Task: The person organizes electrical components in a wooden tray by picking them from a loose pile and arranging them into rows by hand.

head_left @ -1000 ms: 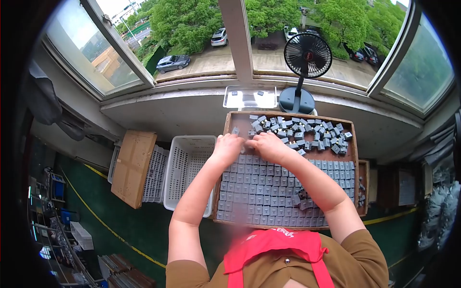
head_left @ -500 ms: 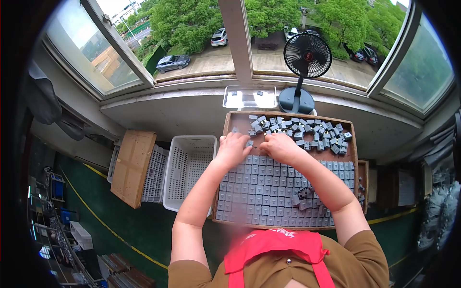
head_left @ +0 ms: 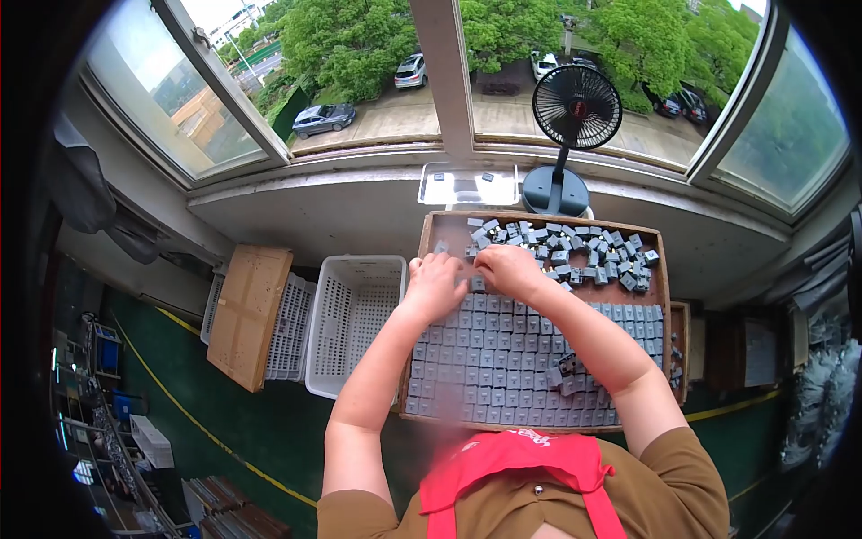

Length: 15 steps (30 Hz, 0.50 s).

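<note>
Small grey blocks (head_left: 485, 359) stand in tight rows over the near part of a wooden-rimmed tray (head_left: 665, 269). Many loose grey blocks (head_left: 620, 260) lie jumbled at its far side. At the upper left end of the rows is my left hand (head_left: 435, 286), palm down, its bent fingers apart and nothing seen in them. My right hand (head_left: 507, 271) is just right of it, fingers pinched together; whatever is between the fingertips is hidden. One grey block (head_left: 478, 284) sits between both hands, just beyond the top row. Several tumbled blocks (head_left: 567, 373) rest on the rows under my right forearm.
A white perforated basket (head_left: 328, 346) stands left of the tray, beside a cardboard piece (head_left: 247, 319) leaning on more baskets. On the windowsill are a black fan (head_left: 576, 108) and a clear plastic box (head_left: 453, 195) with two small pieces inside.
My right hand has moved slightly left and up, closer to my left hand. The block between the hands now shows lower, near the top row. My left hand has shifted slightly down.
</note>
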Available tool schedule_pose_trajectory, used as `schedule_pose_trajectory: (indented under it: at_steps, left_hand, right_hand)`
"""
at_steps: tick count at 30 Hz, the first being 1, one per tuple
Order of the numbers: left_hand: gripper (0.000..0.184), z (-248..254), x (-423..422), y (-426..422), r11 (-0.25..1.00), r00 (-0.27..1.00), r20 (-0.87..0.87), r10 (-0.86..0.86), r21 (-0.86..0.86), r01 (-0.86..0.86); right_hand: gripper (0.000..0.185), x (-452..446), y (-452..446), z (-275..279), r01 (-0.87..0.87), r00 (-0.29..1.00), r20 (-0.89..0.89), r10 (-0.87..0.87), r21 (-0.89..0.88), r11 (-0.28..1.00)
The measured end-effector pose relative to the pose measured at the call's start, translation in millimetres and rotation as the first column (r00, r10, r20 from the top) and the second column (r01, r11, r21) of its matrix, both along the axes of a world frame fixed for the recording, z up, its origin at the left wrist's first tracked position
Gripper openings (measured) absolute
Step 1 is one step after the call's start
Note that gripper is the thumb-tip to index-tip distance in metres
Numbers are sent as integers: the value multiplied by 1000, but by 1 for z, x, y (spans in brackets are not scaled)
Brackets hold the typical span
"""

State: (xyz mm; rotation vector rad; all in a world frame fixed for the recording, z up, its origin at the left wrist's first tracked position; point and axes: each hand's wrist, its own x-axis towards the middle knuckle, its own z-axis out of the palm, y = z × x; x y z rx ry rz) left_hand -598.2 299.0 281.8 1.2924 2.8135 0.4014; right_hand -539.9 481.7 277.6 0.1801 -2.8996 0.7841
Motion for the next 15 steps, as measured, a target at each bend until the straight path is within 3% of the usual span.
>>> schedule_pose_trajectory:
  at_steps: [2, 4, 6, 8, 10, 12, 13, 15]
  left_hand:
    - [31, -2, 5, 5, 996, 1000, 17, -19, 89, 17]
    - [32, -2, 12, 13, 993, 999, 11, -43, 109, 42]
    - [29, -11, 12, 20, 998, 1000, -11, -11, 69, 11]
    - [26, -10, 12, 22, 991, 993, -31, 113, -73, -115]
    - [25, -7, 13, 18, 991, 992, -35, 117, -61, -119]
    - [24, -5, 15, 17, 992, 995, -43, 91, -78, -94]
    - [24, -6, 15, 17, 993, 996, -43, 84, -79, -87]
    - [24, -10, 15, 17, 989, 999, -18, 30, 148, -27]
  right_hand:
    - [16, -7, 7, 6, 52, 998, 23, -51, -30, 998]
    - [18, -14, 14, -3, 173, 958, -248, -146, 93, 980]
    - [19, -18, 19, -9, 160, 970, -209, -123, 171, 972]
    - [17, -18, 19, -6, 107, 973, -225, -48, 253, 961]
    - [16, -8, 20, -2, 38, 974, -225, 23, 263, 964]
    - [16, 4, 22, 2, -201, 953, -152, 261, 328, 923]
    - [15, 9, 24, 2, -225, 948, -130, 289, 368, 902]
    - [15, 12, 35, 4, -168, 962, -159, 224, 305, 938]
